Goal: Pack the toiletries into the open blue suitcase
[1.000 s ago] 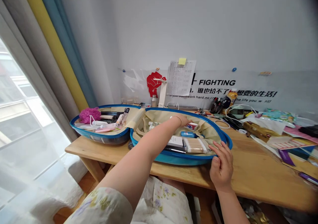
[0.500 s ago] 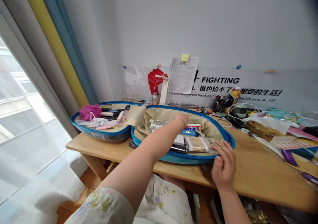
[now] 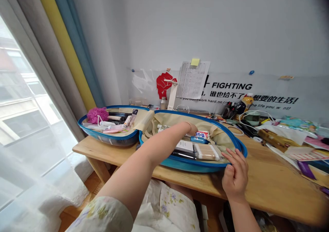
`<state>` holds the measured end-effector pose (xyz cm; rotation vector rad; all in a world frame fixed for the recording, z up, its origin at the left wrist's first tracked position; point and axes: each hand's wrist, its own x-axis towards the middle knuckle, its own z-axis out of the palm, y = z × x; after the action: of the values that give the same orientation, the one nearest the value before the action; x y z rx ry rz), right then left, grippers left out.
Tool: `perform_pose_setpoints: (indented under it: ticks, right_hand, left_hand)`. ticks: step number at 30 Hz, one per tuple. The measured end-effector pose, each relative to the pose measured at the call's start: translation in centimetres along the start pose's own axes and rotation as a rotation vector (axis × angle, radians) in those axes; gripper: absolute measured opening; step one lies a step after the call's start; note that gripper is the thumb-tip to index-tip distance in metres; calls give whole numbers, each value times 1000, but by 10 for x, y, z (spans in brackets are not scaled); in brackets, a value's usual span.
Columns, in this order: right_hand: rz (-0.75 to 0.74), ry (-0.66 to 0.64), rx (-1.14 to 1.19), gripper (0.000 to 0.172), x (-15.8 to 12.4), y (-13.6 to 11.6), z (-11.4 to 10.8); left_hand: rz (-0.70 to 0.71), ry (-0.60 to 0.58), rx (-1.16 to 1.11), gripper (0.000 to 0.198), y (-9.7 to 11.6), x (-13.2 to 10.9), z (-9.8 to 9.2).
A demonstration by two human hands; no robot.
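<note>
A blue suitcase lies open on the wooden desk, in two halves. My left hand (image 3: 190,128) reaches into the right half (image 3: 180,164), fingers curled down among the items near a red and white tube (image 3: 202,134) and a small blue case (image 3: 199,140); what it grips is hidden. My right hand (image 3: 235,175) rests with spread fingers on the near right rim. A white box (image 3: 184,146), a dark pen-like item (image 3: 183,153) and a pack of cotton swabs (image 3: 207,151) lie in the beige lining.
The left half (image 3: 113,137) holds a pink bath puff (image 3: 97,114), tubes and brushes. The desk's right side is cluttered with cables, a bottle (image 3: 246,101), papers and a gold case (image 3: 272,138). Curtains and a window stand at the left.
My left hand has shifted slightly inside the right half and curled downward. My right hand stays on the rim. The view has moved a little to the left.
</note>
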<state>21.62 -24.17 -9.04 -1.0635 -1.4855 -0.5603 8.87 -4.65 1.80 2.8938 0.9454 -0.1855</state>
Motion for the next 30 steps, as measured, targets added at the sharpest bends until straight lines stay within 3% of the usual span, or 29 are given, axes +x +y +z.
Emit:
perform_pose_setpoints:
  ticks: [4, 8, 12, 16, 19, 23, 27, 30]
  right_hand:
    - [-12, 12, -2, 34, 0, 0, 0]
    - [-17, 19, -10, 33, 0, 0, 1]
    - [-10, 21, -16, 33, 0, 0, 1]
    - [8, 24, -18, 34, 0, -1, 1]
    - [19, 20, -27, 34, 0, -1, 1]
    - [-19, 16, -36, 33, -1, 0, 1]
    - [-28, 17, -43, 32, 0, 1, 1]
    - [-23, 17, -42, 33, 0, 1, 1]
  left_hand:
    - [-112, 73, -3, 41, -41, -42, -30]
    - [-411, 229, 78, 49, -116, -114, -47]
    - [-756, 180, 169, 53, -188, -202, -32]
    - [-913, 29, 220, 51, -233, -264, 3]
    - [-926, -63, 234, 39, -251, -279, 22]
    - [-913, -110, 254, 36, -264, -277, 30]
    - [-923, -96, 271, 35, -264, -276, 31]
    - [-931, -19, 278, 35, -255, -277, 27]
